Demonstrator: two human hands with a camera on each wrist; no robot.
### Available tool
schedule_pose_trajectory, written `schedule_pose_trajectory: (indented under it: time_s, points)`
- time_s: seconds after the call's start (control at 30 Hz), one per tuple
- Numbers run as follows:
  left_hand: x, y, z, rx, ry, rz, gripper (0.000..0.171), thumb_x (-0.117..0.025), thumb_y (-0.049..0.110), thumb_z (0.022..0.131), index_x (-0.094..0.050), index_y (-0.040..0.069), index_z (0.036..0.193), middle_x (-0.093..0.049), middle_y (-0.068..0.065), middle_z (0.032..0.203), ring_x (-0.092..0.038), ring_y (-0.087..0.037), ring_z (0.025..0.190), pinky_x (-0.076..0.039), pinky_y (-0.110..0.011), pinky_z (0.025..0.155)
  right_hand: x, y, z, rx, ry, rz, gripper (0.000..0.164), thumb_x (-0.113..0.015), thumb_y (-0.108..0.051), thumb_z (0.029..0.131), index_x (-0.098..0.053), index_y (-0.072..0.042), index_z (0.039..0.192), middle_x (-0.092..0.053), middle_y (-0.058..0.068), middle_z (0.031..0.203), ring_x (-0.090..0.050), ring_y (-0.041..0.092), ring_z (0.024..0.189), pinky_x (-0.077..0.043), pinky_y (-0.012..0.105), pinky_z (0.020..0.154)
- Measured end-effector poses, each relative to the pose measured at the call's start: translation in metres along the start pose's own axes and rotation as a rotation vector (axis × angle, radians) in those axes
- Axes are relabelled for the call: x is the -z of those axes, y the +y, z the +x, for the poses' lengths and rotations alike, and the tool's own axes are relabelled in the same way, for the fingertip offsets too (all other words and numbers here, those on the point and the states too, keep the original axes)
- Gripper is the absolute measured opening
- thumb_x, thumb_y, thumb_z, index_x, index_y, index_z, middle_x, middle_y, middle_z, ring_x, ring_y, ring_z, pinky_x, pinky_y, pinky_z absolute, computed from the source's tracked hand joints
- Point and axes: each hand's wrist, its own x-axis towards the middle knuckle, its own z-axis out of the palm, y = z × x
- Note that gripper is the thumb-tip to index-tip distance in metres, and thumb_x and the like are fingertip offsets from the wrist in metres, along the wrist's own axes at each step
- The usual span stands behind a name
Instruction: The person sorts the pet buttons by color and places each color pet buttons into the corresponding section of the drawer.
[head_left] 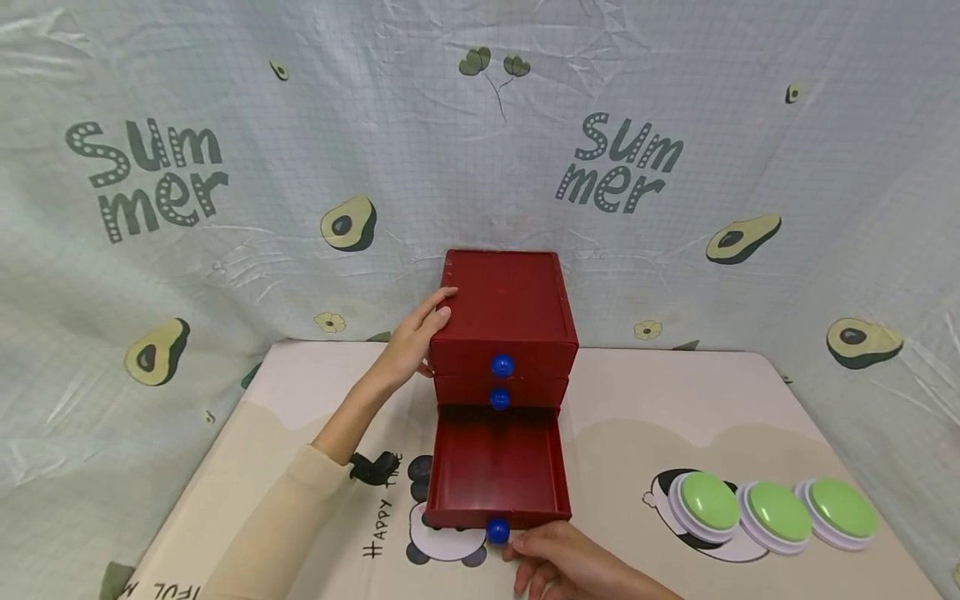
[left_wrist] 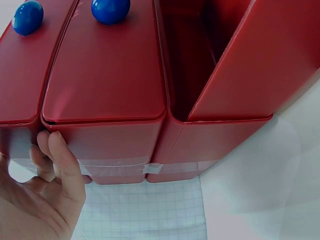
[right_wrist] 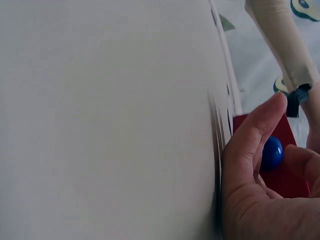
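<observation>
The red cabinet (head_left: pixel 502 296) stands upright on the worktop (head_left: pixel 660 392); clear tape (left_wrist: pixel 154 168) runs along its side. Each of its three stacked drawers (head_left: pixel 463 360) bears a round blue knob (head_left: pixel 497 531). The bottom drawer (head_left: pixel 498 462) is pulled well out, open side up; the upper two are closed.

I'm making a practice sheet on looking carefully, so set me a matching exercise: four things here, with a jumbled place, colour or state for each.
Things
1. left hand
2. bottom drawer
3. three round buttons
4. right hand

Descriptions
A. pulled open
B. fingers beside the lowest blue knob
C. at the upper part of the red cabinet
D. green on top

Right pairs: 1-C, 2-A, 3-D, 4-B
</observation>
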Motion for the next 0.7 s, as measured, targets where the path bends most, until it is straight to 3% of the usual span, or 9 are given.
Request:
schedule_pose_trajectory:
  time_s: [0.27,0.4,0.53,0.7]
  points:
    - [0.0,0.001,0.0,-0.005,-0.001,0.004,0.051,-0.04,0.052,0.107,-0.036,0.043,0.157,-0.055,-0.024,0.138,-0.068,-0.031,0.076,-0.062,-0.046,0.058,0.038,-0.002,-0.028,-0.002,-0.012,-0.03,0.038,-0.053,-0.028,0.108,-0.068,0.005,0.119,-0.074,0.0,0.086,-0.066,0.005,0.068,-0.054,0.014,0.062]
    - [0.0,0.001,-0.001,-0.004,0.007,0.003,0.05,-0.04,0.052,0.107,-0.037,0.045,0.157,-0.057,-0.021,0.136,-0.068,-0.032,0.076,-0.062,-0.045,0.057,0.062,-0.007,-0.045,0.064,0.019,-0.122,0.038,-0.054,-0.025,0.108,-0.065,0.009,0.117,-0.073,0.004,0.09,-0.069,0.01,0.071,-0.058,0.021,0.063]
    - [-0.001,0.0,-0.001,0.005,0.012,-0.002,0.049,-0.04,0.052,0.107,-0.038,0.046,0.156,-0.057,-0.02,0.135,-0.068,-0.032,0.076,-0.062,-0.045,0.057,0.088,-0.017,-0.062,0.143,0.093,-0.225,0.039,-0.052,-0.022,0.108,-0.059,0.015,0.12,-0.071,0.008,0.096,-0.07,0.014,0.076,-0.062,0.03,0.069]
    - [-0.001,-0.001,0.0,0.008,0.008,0.0,0.051,-0.041,0.051,0.107,-0.037,0.043,0.157,-0.056,-0.023,0.138,-0.068,-0.032,0.078,-0.062,-0.046,0.058,0.117,-0.032,-0.085,0.194,0.224,-0.287,0.034,-0.053,-0.02,0.108,-0.059,0.01,0.122,-0.073,0.006,0.099,-0.07,0.014,0.082,-0.063,0.033,0.077]
